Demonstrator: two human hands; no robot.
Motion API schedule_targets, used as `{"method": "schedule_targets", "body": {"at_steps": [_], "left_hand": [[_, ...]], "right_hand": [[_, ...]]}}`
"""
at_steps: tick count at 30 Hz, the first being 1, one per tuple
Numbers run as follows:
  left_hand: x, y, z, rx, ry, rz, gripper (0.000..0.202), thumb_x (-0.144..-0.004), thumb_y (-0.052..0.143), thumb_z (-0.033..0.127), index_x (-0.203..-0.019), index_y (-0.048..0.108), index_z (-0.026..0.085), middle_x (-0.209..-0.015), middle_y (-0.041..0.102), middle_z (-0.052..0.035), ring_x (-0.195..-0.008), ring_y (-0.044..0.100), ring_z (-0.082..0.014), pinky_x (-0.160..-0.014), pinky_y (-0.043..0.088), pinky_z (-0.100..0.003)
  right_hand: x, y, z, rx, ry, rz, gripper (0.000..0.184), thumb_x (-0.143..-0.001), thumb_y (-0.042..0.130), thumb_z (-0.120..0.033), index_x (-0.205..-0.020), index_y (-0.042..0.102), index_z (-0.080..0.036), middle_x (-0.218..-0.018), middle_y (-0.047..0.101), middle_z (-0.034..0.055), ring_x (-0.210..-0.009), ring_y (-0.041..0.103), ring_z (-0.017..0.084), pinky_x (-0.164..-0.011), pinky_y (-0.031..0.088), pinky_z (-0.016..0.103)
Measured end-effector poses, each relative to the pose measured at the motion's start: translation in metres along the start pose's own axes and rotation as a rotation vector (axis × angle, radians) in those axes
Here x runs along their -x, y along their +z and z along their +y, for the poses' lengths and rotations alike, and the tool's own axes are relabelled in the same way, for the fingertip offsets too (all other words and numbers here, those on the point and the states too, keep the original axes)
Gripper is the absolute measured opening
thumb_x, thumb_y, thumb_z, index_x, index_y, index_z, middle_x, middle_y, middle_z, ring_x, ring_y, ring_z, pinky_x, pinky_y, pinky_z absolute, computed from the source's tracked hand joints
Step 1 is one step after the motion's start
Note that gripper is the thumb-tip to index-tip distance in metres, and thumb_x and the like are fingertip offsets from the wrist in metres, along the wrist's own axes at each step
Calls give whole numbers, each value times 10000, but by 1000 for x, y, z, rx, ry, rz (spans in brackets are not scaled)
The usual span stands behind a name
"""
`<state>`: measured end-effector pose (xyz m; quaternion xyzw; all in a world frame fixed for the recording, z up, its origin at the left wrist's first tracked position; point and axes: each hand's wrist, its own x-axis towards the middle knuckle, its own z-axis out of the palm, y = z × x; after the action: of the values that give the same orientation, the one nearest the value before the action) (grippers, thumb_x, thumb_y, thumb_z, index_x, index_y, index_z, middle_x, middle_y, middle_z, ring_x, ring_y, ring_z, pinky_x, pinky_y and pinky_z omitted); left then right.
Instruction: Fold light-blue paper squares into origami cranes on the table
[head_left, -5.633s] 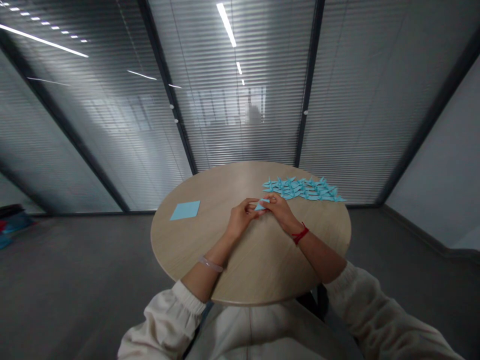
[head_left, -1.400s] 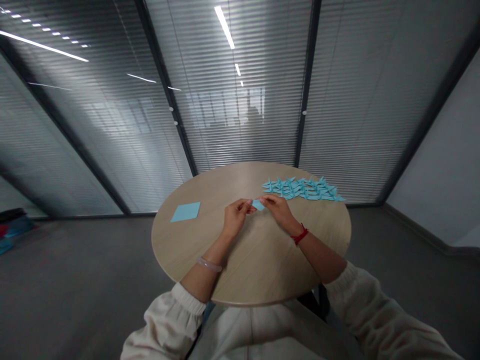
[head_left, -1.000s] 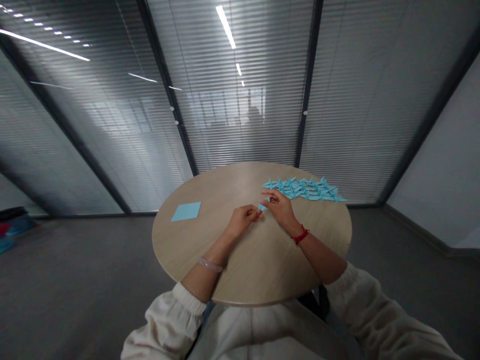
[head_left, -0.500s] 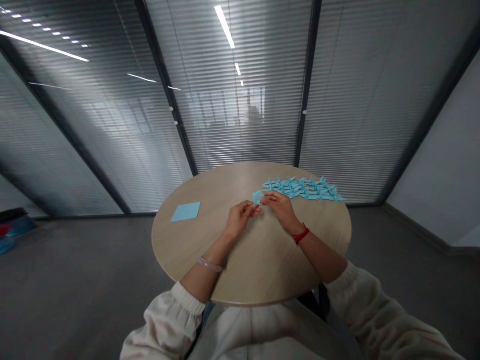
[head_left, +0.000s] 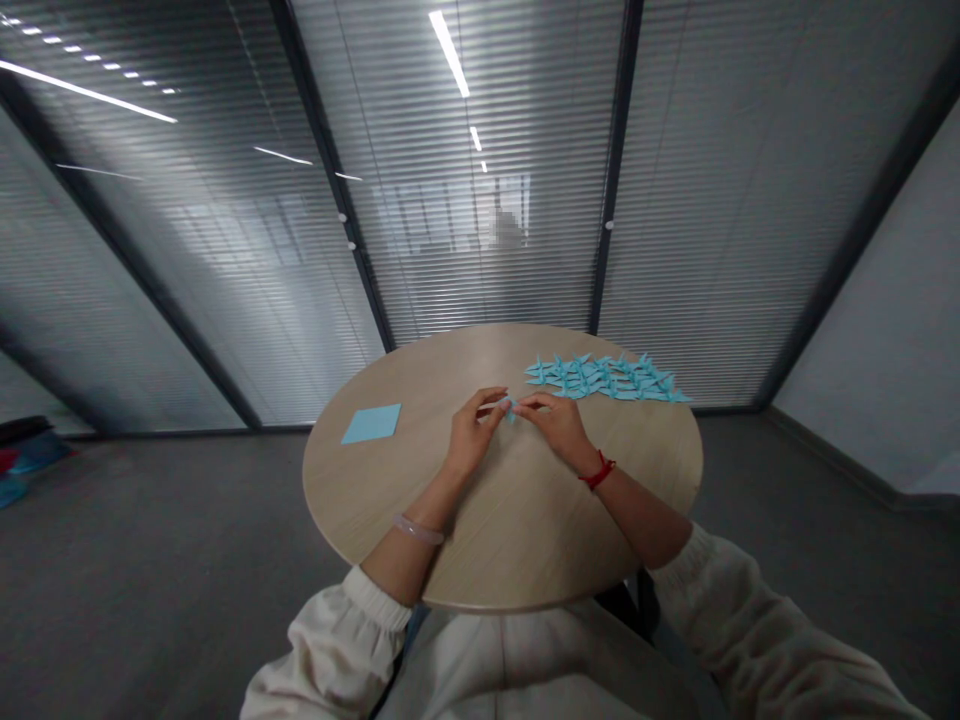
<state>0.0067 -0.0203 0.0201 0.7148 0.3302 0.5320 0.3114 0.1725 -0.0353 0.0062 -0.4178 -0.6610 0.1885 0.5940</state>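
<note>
Between my two hands, over the middle of the table, is a small piece of folded blue paper [head_left: 511, 410]. My left hand [head_left: 475, 428] pinches its left side between thumb and fingers. On the other side my right hand [head_left: 556, 424] grips it with the fingertips. Only a narrow part of the paper shows; the fingers hide the rest, so its exact folded shape cannot be made out. Just beyond my right hand lie rows of several folded blue paper cranes [head_left: 600, 378].
A flat stack or sheet of square blue paper [head_left: 372, 424] lies at the left of the round wooden table [head_left: 480, 540]. Behind the table stands a glass wall with blinds [head_left: 487, 290]. Dark and red items [head_left: 30, 445] sit on the floor at far left.
The folded paper showed a wider, flat face before; now it is turned and appears narrower. My left fingers have shifted up around it, and my right fingertips have moved slightly lower.
</note>
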Motion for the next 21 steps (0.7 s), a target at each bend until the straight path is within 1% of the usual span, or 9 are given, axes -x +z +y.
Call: {"method": "schedule_targets", "body": {"at_steps": [3, 6, 10, 17, 21], "left_hand": [[-1, -1, 0, -15, 14, 43, 279, -761, 677, 423, -879, 712, 173, -937, 706, -82, -875, 657, -185, -841, 523, -328], [0, -2, -1, -31, 22, 75, 271, -741, 693, 429, -812, 724, 170, -860, 709, -75, -801, 655, -177, -814, 524, -327], [1, -2, 3, -49, 41, 87, 260, -743, 691, 435, -789, 732, 183, -831, 712, -65, -787, 654, -178, -795, 522, -320], [3, -1, 7, -72, 110, 78, 248, -795, 644, 427, -788, 725, 192, -819, 700, -59, -798, 637, -173, -782, 509, -304], [4, -1, 9, -65, 110, 74, 270, -802, 630, 446, -784, 713, 190, -820, 685, -58, -797, 629, -170, -771, 505, -293]], "right_hand": [[1, 1, 3, 48, -54, -17, 223, -807, 656, -432, -790, 747, -229, -826, 745, 46, -781, 669, 202, -748, 499, 316], [1, 1, 2, 67, -75, -23, 207, -815, 655, -418, -802, 749, -235, -835, 746, 43, -788, 674, 201, -752, 499, 313], [1, 0, -2, 73, -73, -15, 213, -820, 650, -424, -794, 748, -238, -832, 747, 43, -786, 673, 204, -763, 503, 319], [1, 0, -3, 56, -89, -1, 225, -799, 664, -453, -791, 746, -244, -824, 744, 45, -787, 670, 213, -771, 507, 337], [1, -1, -8, 56, -80, -8, 248, -801, 655, -474, -762, 741, -245, -809, 741, 44, -771, 666, 211, -772, 505, 341]]}}
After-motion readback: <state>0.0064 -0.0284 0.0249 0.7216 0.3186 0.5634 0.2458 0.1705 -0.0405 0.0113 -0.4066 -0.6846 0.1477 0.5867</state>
